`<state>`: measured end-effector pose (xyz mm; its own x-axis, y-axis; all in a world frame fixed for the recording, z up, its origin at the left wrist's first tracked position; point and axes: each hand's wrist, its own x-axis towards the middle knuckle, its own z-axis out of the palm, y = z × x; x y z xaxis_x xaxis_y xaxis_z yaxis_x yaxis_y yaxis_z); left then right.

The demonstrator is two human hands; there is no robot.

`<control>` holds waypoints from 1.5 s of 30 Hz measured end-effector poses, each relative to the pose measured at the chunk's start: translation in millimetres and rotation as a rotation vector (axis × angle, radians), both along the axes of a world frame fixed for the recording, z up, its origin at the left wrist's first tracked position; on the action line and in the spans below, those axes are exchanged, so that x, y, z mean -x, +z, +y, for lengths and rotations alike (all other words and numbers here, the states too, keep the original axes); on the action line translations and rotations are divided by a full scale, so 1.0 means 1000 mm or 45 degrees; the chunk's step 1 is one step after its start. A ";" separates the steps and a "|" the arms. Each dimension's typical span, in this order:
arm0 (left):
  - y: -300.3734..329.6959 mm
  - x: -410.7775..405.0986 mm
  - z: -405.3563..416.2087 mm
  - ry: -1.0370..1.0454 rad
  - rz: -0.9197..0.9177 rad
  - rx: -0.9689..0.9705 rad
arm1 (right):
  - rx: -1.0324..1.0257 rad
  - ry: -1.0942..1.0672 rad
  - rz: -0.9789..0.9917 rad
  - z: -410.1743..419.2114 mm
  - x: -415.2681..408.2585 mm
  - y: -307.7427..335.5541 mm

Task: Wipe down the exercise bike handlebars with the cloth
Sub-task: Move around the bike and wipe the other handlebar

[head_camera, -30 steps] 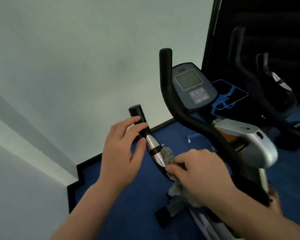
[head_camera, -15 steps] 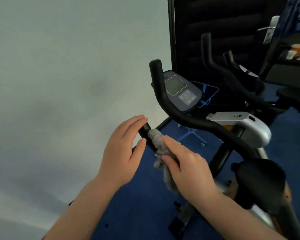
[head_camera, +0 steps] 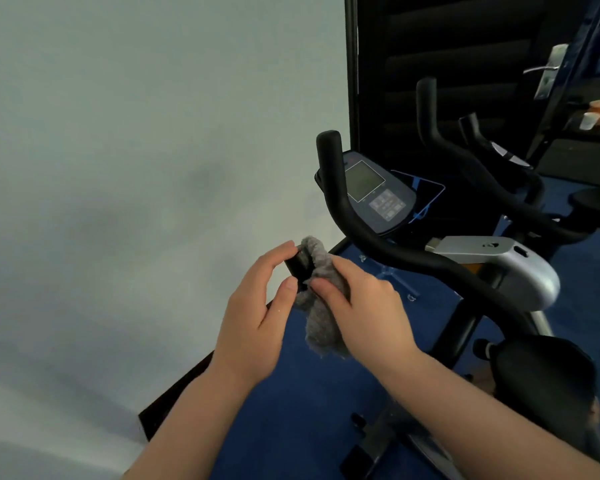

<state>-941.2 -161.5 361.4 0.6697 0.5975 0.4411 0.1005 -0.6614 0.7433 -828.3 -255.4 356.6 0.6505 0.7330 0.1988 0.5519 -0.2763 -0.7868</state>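
The left hand pinched the black end of the near handlebar between thumb and fingers. Just right of it, the right hand gripped the grey cloth around that bar, whose length ran down-right under the cloth.

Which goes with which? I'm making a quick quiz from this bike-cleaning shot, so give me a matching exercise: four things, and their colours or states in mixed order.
Things:
1. cloth
2. left hand
3. console
4. floor

Colours or states:
A. blue carpet
B. grey, bunched around the handlebar end
C. screen blank, buttons below it
D. pinching the black handlebar end

Pairs: 1-B, 2-D, 3-C, 4-A
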 end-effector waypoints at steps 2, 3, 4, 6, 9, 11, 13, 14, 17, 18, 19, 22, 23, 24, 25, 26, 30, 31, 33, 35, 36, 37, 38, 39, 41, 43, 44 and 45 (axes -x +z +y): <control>-0.003 -0.001 -0.004 0.049 -0.048 -0.025 | -0.067 0.005 0.045 -0.006 0.004 0.000; -0.003 -0.003 -0.005 0.075 -0.068 -0.057 | -0.090 -0.001 0.024 -0.002 0.005 0.002; -0.003 -0.004 -0.006 0.095 -0.083 -0.083 | -0.129 -0.006 0.000 0.004 0.005 0.005; -0.001 -0.005 -0.007 0.124 -0.113 -0.103 | -0.219 0.007 -0.017 0.021 0.002 0.015; 0.000 -0.004 -0.009 0.153 -0.139 -0.096 | -0.242 0.048 -0.049 0.028 0.000 0.021; -0.002 -0.004 -0.011 0.168 -0.165 -0.094 | -0.188 0.034 -0.099 0.015 0.001 0.012; -0.005 -0.004 -0.012 0.176 -0.163 -0.083 | -0.133 0.005 -0.124 -0.005 0.004 -0.002; -0.007 -0.004 -0.013 0.178 -0.169 -0.090 | -0.111 -0.001 -0.130 -0.014 0.005 -0.006; -0.008 -0.006 -0.013 0.191 -0.181 -0.130 | 0.006 0.023 -0.153 -0.012 0.000 -0.002; -0.008 -0.008 -0.014 0.191 -0.196 -0.146 | 0.056 0.032 -0.152 -0.005 -0.003 0.003; -0.008 -0.008 -0.015 0.184 -0.215 -0.170 | 0.100 0.041 -0.163 0.002 -0.004 0.007; -0.013 -0.013 -0.020 0.108 -0.204 -0.283 | 0.152 0.047 -0.270 0.001 0.001 0.008; -0.015 -0.015 -0.023 0.080 -0.191 -0.310 | 0.138 0.045 -0.312 -0.007 0.003 0.004; -0.019 -0.017 -0.025 0.059 -0.183 -0.332 | 0.113 0.052 -0.358 -0.016 0.005 -0.002; -0.022 -0.018 -0.027 0.038 -0.175 -0.350 | 0.083 0.061 -0.388 -0.027 0.006 -0.006; -0.026 -0.020 -0.030 0.016 -0.165 -0.366 | 0.048 0.068 -0.389 -0.036 0.005 -0.008; -0.042 -0.023 -0.039 -0.044 -0.102 -0.390 | 0.094 0.126 -0.286 -0.063 -0.008 -0.014; -0.045 -0.024 -0.041 -0.040 -0.075 -0.402 | 0.171 0.160 -0.299 -0.070 -0.014 -0.014; -0.048 -0.026 -0.043 -0.021 -0.029 -0.429 | 0.343 0.262 -0.321 -0.081 -0.027 -0.013; -0.051 -0.027 -0.043 -0.006 -0.013 -0.439 | 0.507 0.368 -0.331 -0.088 -0.037 -0.008; -0.051 -0.027 -0.042 0.002 -0.013 -0.447 | 0.563 0.414 -0.350 -0.089 -0.042 -0.005; -0.052 -0.027 -0.042 0.007 -0.014 -0.457 | 0.603 0.454 -0.375 -0.090 -0.047 -0.003; -0.053 -0.028 -0.043 0.011 -0.014 -0.462 | 0.639 0.491 -0.406 -0.090 -0.052 0.000; -0.054 -0.028 -0.043 0.016 -0.011 -0.461 | 0.680 0.527 -0.444 -0.090 -0.057 0.003; -0.055 -0.029 -0.046 0.044 -0.006 -0.440 | 0.775 0.612 -0.529 -0.091 -0.071 0.008; -0.055 -0.029 -0.051 0.086 -0.001 -0.409 | 0.876 0.720 -0.611 -0.092 -0.086 0.013; -0.055 -0.029 -0.053 0.105 -0.005 -0.397 | 0.910 0.754 -0.648 -0.093 -0.094 0.015; -0.054 -0.029 -0.055 0.126 -0.012 -0.382 | 0.925 0.774 -0.674 -0.092 -0.102 0.017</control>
<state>-912.5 -216.1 306.9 0.6097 0.5015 0.6138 0.1690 -0.8389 0.5174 -726.2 -347.2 373.6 0.0981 0.9595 -0.2642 0.9751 -0.1458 -0.1673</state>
